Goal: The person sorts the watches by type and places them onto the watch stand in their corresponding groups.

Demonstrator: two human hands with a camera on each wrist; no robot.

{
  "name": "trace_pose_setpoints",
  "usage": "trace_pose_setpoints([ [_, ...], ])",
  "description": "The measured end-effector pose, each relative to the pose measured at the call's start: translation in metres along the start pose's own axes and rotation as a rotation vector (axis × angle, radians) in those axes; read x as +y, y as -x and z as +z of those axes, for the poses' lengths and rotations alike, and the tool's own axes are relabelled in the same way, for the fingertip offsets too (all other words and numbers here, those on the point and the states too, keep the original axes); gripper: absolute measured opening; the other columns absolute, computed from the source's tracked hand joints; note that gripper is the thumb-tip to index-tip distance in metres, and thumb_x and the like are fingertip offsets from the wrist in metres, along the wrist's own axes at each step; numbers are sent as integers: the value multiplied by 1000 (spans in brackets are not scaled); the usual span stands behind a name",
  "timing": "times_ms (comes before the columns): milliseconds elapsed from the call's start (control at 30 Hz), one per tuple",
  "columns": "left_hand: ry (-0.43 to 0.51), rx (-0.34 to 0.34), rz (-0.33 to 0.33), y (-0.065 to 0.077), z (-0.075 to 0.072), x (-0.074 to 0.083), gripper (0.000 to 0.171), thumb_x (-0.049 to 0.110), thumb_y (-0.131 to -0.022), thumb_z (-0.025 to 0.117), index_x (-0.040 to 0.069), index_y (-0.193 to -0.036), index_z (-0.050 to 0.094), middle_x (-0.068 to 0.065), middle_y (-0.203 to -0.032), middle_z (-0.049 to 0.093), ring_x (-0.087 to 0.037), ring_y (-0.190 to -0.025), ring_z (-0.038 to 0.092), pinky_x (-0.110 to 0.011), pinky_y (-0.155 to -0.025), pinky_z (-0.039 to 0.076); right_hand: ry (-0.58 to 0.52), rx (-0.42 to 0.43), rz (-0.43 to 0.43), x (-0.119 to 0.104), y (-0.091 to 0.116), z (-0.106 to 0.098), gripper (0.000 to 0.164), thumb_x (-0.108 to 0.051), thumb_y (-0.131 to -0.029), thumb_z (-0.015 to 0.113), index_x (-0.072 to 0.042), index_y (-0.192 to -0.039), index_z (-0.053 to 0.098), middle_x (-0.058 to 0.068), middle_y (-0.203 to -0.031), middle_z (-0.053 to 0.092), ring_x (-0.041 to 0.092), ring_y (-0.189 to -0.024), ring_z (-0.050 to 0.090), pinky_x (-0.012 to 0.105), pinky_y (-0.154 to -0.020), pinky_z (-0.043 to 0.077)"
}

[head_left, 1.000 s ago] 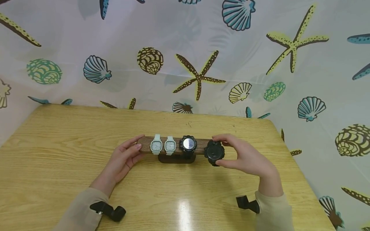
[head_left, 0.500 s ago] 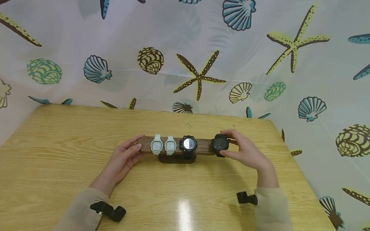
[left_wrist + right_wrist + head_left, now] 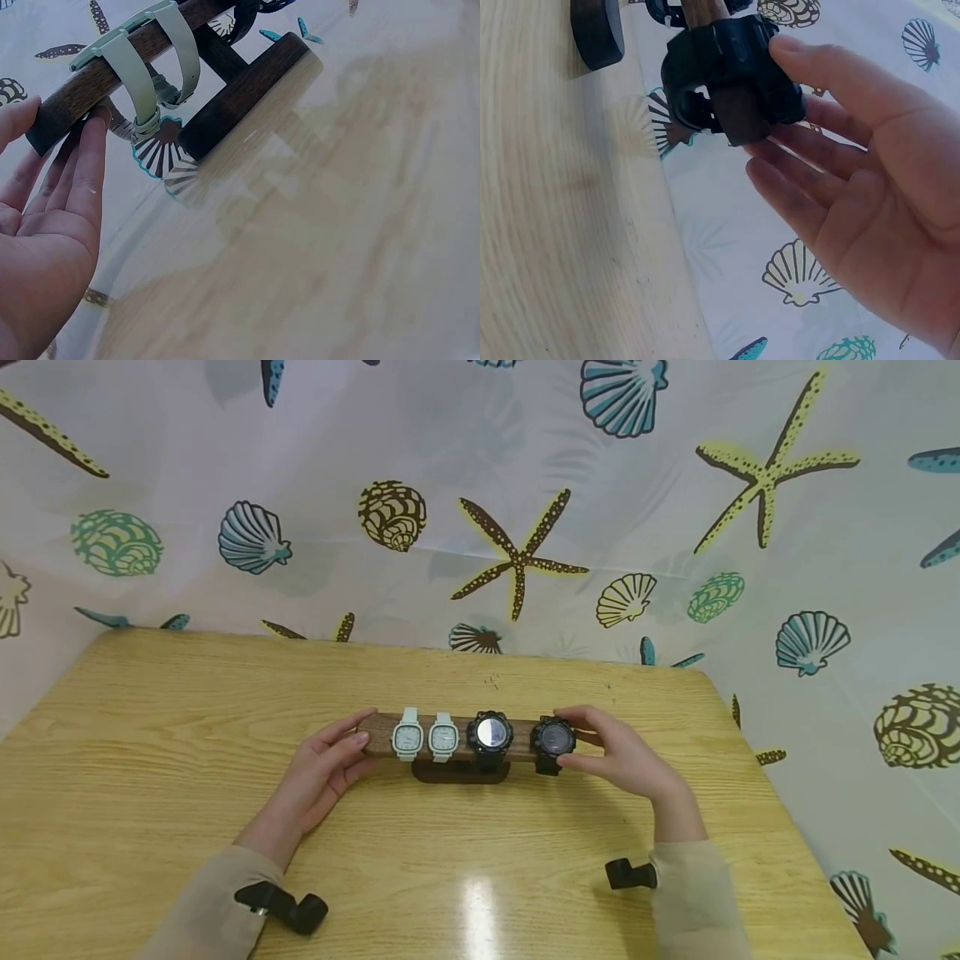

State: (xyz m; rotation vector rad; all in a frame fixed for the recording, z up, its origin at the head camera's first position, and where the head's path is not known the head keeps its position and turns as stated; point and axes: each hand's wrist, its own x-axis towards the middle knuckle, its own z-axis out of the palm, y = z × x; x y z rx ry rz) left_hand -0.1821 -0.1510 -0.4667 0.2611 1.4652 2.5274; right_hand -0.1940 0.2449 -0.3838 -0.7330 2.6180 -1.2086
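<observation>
A dark wooden T-bar watch stand (image 3: 522, 739) stands mid-table. My left hand (image 3: 318, 772) holds the bar's left end, thumb in front and fingers behind and below, as the left wrist view shows. Two white square-faced watches (image 3: 407, 738) hang side by side near it. Right of them sits a black round watch (image 3: 491, 732) with a bright face. At the right end my right hand (image 3: 618, 756) pinches a second black watch (image 3: 553, 739) by its edges. In the right wrist view, the bar's end (image 3: 737, 112) shows inside that watch's strap loop.
The stand's oblong base (image 3: 459, 773) rests on the light wood table (image 3: 225, 693). A white cloth (image 3: 315, 593) with printed shells and starfish rises behind and to the right. A black mount (image 3: 281, 908) sits on the left sleeve, another mount (image 3: 630, 874) on the right.
My right hand first brought the black watch up and right to the bar's end, then slid it left onto the bar, strap now around it. My left hand stayed still.
</observation>
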Motion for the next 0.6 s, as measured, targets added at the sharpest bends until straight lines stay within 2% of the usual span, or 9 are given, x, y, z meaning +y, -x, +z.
trace_pose_setpoints([
  [233,3,2,3,0,0,0,40,7,-99,52,10,-138,52,-11,-137,34,-14,-106,60,-30,-90,51,18,16,-39,-3,-3,8,59,-19,-86,73,-9,-138,47,10,-138,49,32,-126,46,45,-106,37],
  [600,5,-9,6,1,4,0,40,7,-99,52,10,-139,51,-12,-139,30,-14,-107,59,-31,-90,50,63,21,-8,-7,-2,12,64,-28,-88,71,-11,-143,43,8,-143,44,31,-129,43,48,-107,34],
])
